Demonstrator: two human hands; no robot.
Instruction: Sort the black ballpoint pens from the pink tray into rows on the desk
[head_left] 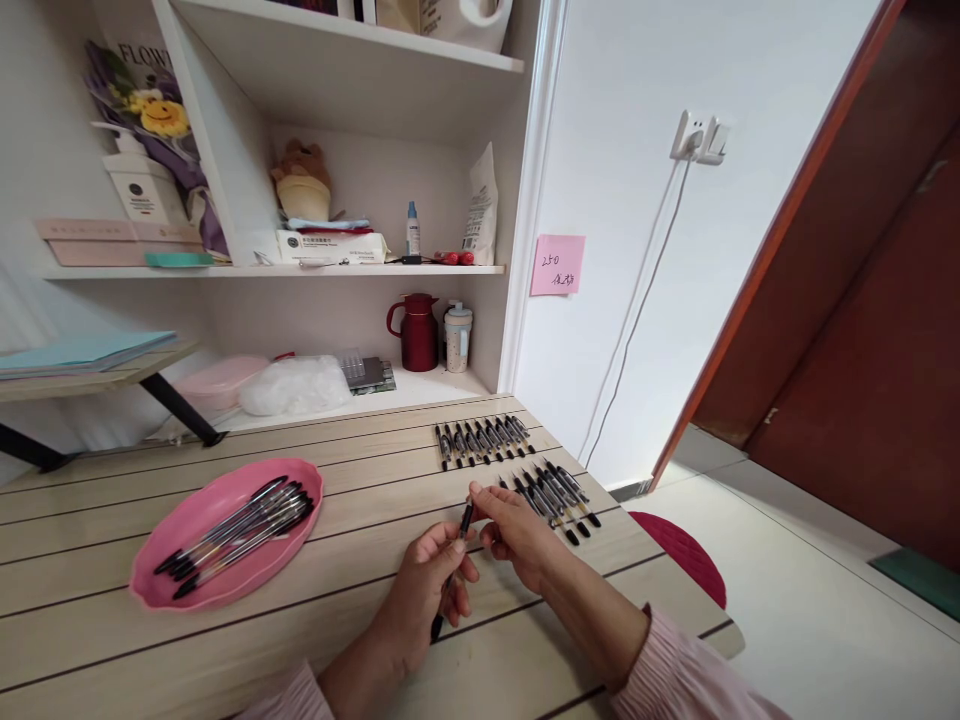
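My left hand (427, 590) is closed around a black pen (454, 570), held upright over the wooden table (337, 490). My right hand (510, 525) pinches the pen's top end, where its cap sits. Just beyond my right hand lies a slanted group of black pens (551, 492). Further back a neat row of pens (484, 440) lies side by side. At the left, a pink oval tray (225, 535) holds several more black pens (240, 530).
Behind the table stand white shelves with a red thermos (412, 332), a white cup (457, 337), a plastic bag (296, 385) and boxes. A pink sticky note (557, 265) hangs on the wall. A red stool (682, 555) stands by the table's right corner.
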